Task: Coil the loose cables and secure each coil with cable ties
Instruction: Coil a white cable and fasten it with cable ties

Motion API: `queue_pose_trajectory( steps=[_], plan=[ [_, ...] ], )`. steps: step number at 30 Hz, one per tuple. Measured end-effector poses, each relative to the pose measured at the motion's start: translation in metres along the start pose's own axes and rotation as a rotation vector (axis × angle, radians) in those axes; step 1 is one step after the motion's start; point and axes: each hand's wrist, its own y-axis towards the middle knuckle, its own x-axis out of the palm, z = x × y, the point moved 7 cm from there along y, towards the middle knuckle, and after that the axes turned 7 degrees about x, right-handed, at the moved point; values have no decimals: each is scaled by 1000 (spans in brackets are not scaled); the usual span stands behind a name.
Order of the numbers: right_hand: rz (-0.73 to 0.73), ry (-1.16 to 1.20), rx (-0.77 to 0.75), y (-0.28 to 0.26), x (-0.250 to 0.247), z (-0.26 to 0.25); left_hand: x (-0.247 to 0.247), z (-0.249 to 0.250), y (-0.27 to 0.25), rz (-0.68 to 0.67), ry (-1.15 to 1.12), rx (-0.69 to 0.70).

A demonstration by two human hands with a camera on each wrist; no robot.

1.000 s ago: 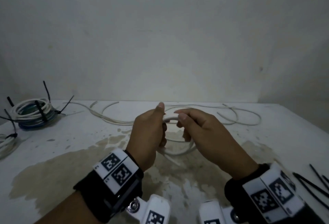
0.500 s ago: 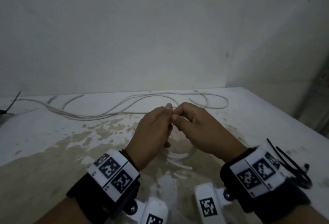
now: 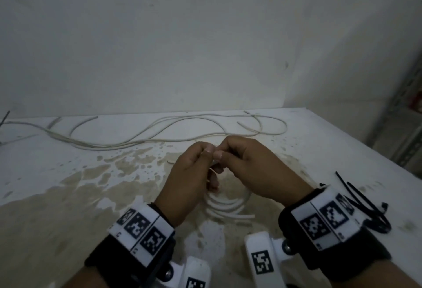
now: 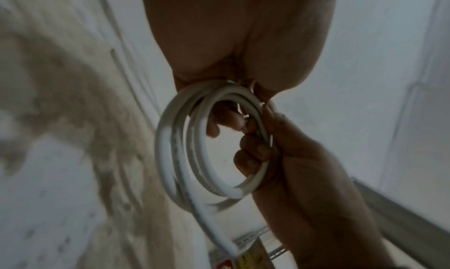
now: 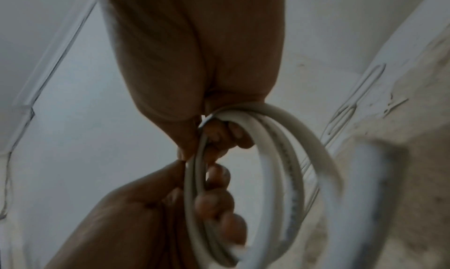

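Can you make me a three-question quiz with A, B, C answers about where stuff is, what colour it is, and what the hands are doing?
1. Where do the black cable ties lie?
A. On the table by the right wrist
B. Inside the coil
C. On the wall

2. What colour is the coil being held?
A. Red
B. White
C. Green

3. What are the hands doing with the coil?
A. Both rest flat on the table
B. Only one touches it
C. Both grip it above the table

Answers:
1. A, the head view shows the ties on the table just past the right wrist.
2. B, both wrist views show white loops.
3. C, the left hand and right hand both curl fingers around the loops, which hang over the table.
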Motion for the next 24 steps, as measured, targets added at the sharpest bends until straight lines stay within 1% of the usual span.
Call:
queue_pose_trajectory(
  steps=[2,6,8,9,12,13,15,18,20,22,24],
  plan=[
    [19,11,45,1,-1,8,2,-4,-3,-16,-92,-46],
    [26,45,112,-2,-1,18,5,-9,-7,-25,-63,-14],
    [25,20,156,-5,-6,22,6,-13,-9,-15,-71,-14],
    [48,-18,178,-7,-14,25,7,-16,-9,-6,-78,-20],
    [130,-213,257,-18,-51,45,3,-22,-10,48,-108,-38],
    [140,-304,308,-25,-66,55,2,-23,-9,65,-120,-44],
    [125,-530,477,-40,-95,84,0,-26,-8,90,-141,-58],
    [-4,-915,728,-59,-123,129,1,-30,-8,115,-196,-86],
    [-102,-1015,829,-67,-128,148,1,-32,-8,122,-219,-94],
    [-151,-1059,861,-74,-128,159,-1,-32,-9,128,-233,-96],
    [-137,-1137,844,-78,-128,163,-3,-33,-11,131,-246,-96]
  ],
)
